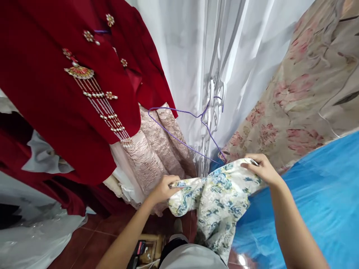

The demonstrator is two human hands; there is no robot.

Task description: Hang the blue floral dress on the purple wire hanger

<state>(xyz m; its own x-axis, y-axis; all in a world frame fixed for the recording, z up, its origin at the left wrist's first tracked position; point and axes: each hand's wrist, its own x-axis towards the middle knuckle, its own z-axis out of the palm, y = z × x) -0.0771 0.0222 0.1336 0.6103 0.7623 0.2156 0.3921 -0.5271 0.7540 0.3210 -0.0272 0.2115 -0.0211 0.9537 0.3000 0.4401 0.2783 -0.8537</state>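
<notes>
A white garment [221,198] with blue and yellow flowers hangs stretched between my two hands. My left hand [166,186] is closed on its upper edge at the left. My right hand [262,169] pinches the other end of that edge, slightly higher. Just beyond the garment hangs a purple wire hanger [179,141], its hook by the white plastic hanger chain [211,123]. One corner of the wire hanger comes close to the garment's top edge; whether they touch I cannot tell.
A red jacket [84,101] with beaded ornaments hangs at left over a pink textured skirt [153,145]. White curtains [182,48] stand behind. To the right are floral fabric [280,112] and blue tulle [316,198]. Below, a wooden box [153,248] sits on the tiled floor [86,239].
</notes>
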